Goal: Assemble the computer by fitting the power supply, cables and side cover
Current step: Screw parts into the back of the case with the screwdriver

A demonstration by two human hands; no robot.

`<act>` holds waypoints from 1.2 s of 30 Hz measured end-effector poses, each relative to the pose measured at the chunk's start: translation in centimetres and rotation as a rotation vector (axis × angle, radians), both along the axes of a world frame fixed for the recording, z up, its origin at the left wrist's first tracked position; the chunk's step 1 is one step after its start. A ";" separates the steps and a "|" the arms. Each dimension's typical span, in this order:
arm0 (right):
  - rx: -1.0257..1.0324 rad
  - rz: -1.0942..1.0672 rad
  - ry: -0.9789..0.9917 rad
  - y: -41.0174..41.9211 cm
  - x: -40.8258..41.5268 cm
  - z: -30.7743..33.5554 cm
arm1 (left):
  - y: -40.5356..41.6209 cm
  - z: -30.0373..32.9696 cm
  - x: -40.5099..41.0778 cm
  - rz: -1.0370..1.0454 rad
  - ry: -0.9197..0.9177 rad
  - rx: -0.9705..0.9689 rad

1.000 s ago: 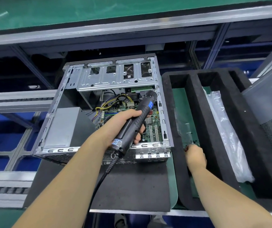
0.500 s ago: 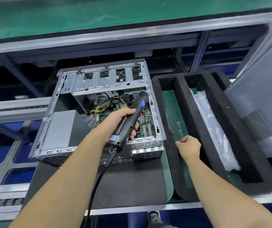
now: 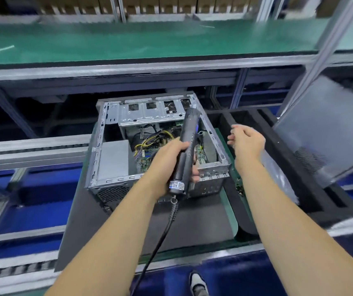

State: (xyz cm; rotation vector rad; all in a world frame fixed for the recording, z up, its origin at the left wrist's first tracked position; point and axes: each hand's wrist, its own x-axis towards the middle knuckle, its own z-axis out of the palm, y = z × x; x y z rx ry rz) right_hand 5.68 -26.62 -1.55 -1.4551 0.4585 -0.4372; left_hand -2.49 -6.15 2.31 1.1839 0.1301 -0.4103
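A: As far as can be judged, halfway through. Computer case (image 3: pixel 158 146) lying open-side up on a dark mat (image 3: pixel 192 223) at mid-bench. Grey power supply (image 3: pixel 112 160) already seated in the near left corner. Yellow and black cables (image 3: pixel 154 139) bunched loose over the circuit board (image 3: pixel 147 161); cannot tell whether plugged in.

B: And the side cover?

A: Not yet fitted. Grey perforated panel (image 3: pixel 325 133), probably that cover, leaning tilted at the far right, well apart from the case.

B: State of the hands?

A: Left hand (image 3: pixel 171 165) wrapped round the barrel of a black electric screwdriver (image 3: pixel 185 150), tip pointing away over the drive cage, cord (image 3: pixel 160 238) trailing down toward the bench edge. Right hand (image 3: pixel 246 142) raised just right of the case, fingers loosely spread, nothing visibly held; slightly blurred.

B: Surroundings?

A: Black foam tray (image 3: pixel 295 174) beside the case on the right, a clear plastic bag (image 3: pixel 278 174) lying in one of its slots. Green shelf (image 3: pixel 128 43) above and behind. A shoe (image 3: pixel 198 284) showing below the bench.

B: Remaining work?

A: In all likelihood: fastening the power supply with screws, confirming cable connections, then closing with the cover.
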 end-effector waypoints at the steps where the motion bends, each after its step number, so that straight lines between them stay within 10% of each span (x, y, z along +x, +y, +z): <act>1: 0.010 0.037 -0.029 1.2 -0.4 0.8 | 0.4 -0.5 -1.0 -0.013 0.000 -0.022; 17: 0.456 0.682 0.131 8.4 -3.8 2.1 | 4.6 -6.5 -9.8 -0.023 -0.048 -0.024; 36: 0.473 0.692 0.264 8.5 -3.1 2.5 | 3.8 -7.4 -8.5 0.015 -0.080 0.147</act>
